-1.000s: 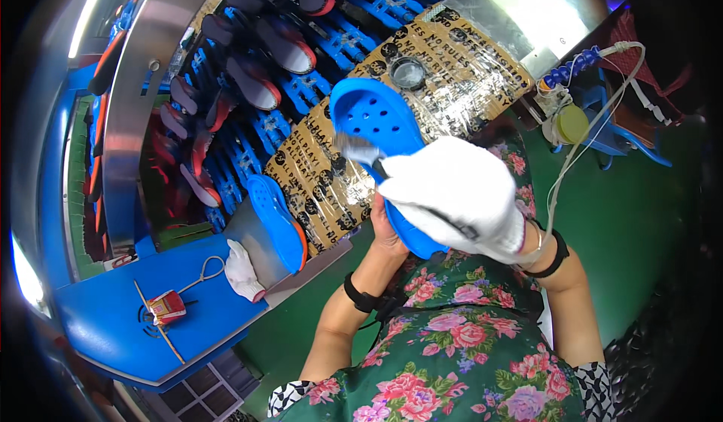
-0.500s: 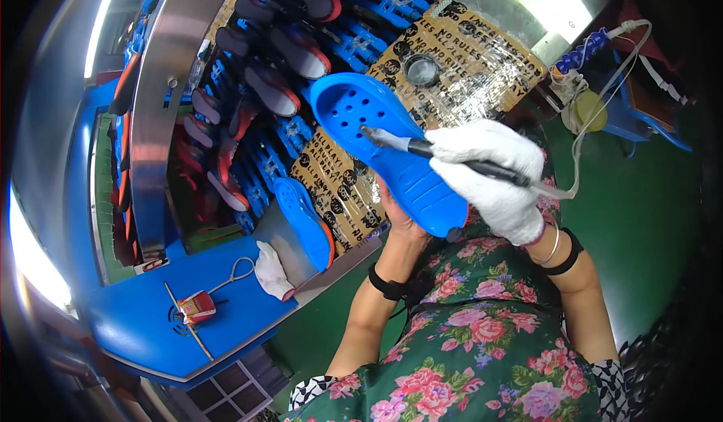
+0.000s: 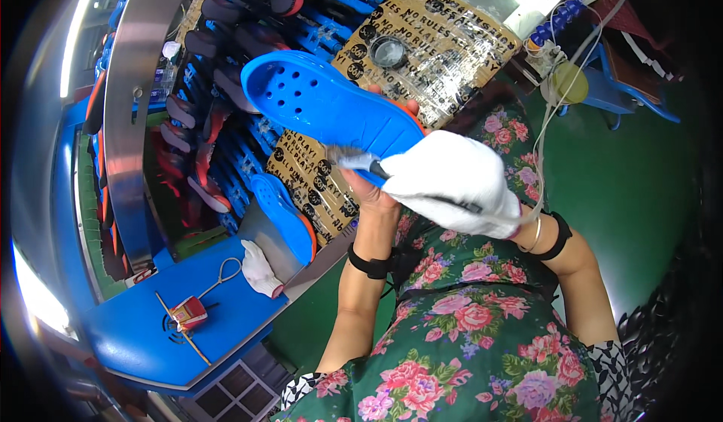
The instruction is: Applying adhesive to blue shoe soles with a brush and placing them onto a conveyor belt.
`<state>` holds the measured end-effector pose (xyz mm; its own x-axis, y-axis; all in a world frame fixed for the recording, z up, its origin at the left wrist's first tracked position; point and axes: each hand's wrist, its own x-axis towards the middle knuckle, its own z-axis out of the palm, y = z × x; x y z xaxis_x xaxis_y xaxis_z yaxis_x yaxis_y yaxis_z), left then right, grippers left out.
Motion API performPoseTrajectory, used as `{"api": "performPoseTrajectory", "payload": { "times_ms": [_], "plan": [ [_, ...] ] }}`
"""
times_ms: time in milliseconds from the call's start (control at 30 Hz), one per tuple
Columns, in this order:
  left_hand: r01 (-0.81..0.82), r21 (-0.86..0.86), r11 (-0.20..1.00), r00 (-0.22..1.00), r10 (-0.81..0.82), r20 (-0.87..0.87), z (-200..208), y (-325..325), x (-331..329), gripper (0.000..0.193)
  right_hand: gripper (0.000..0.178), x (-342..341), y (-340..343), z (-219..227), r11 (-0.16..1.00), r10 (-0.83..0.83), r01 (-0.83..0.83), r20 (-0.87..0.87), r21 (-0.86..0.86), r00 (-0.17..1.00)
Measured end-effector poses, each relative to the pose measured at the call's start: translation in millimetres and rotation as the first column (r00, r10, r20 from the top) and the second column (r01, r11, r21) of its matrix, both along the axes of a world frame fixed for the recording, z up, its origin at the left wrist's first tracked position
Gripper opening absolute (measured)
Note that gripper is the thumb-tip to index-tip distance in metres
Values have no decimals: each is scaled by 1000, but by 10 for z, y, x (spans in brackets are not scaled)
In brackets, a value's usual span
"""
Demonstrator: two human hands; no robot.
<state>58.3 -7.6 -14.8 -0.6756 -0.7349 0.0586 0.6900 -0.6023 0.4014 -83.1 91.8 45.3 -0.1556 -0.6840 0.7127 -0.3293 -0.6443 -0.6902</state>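
My bare left hand (image 3: pixel 367 190) grips a blue shoe sole (image 3: pixel 320 106) from beneath, with its fingertips showing over the far edge. The sole is tilted, and a cluster of holes lies at its far left end. In a white glove, my right hand (image 3: pixel 456 185) is closed round a dark-handled brush (image 3: pixel 354 157) with a thin pale tube (image 3: pixel 544 140) running from its back end. The bristles are at the near edge of the sole; whether they touch it I cannot tell. A second blue sole (image 3: pixel 282 215) with an orange edge lies behind my left wrist.
Tape-covered cardboard (image 3: pixel 448 57) with a small round dish (image 3: pixel 388 51) lies beyond my hands. Dark shoe parts (image 3: pixel 218 42) rest on a blue rack at the left. A loose white glove (image 3: pixel 260 269) and a small red box (image 3: pixel 188 313) lie on a blue surface.
The held sole has turned and shifted left, with more of its side showing. My right hand has moved left and down, bringing the brush from the holed end to the near edge.
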Motion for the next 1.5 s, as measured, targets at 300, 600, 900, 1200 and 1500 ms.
{"api": "performPoseTrajectory", "payload": {
  "times_ms": [300,600,900,1200,1500],
  "plan": [
    [119,-21,993,974,-121,-192,96,-5,-84,97,20,40,88,-108,999,-12,10,-82,-34,997],
    [134,66,989,974,-119,-194,205,-50,-53,100,21,-87,198,-82,989,125,-119,-69,84,990],
    [216,61,975,973,-210,-92,159,-149,79,112,20,-131,211,-108,968,221,-221,17,120,975],
    [338,88,937,941,-336,-40,140,-195,188,110,16,-109,309,-115,941,253,-248,10,232,967],
    [337,102,936,882,-352,314,416,-211,226,109,22,-239,216,-55,983,124,-108,-104,151,987]
  ]
}}
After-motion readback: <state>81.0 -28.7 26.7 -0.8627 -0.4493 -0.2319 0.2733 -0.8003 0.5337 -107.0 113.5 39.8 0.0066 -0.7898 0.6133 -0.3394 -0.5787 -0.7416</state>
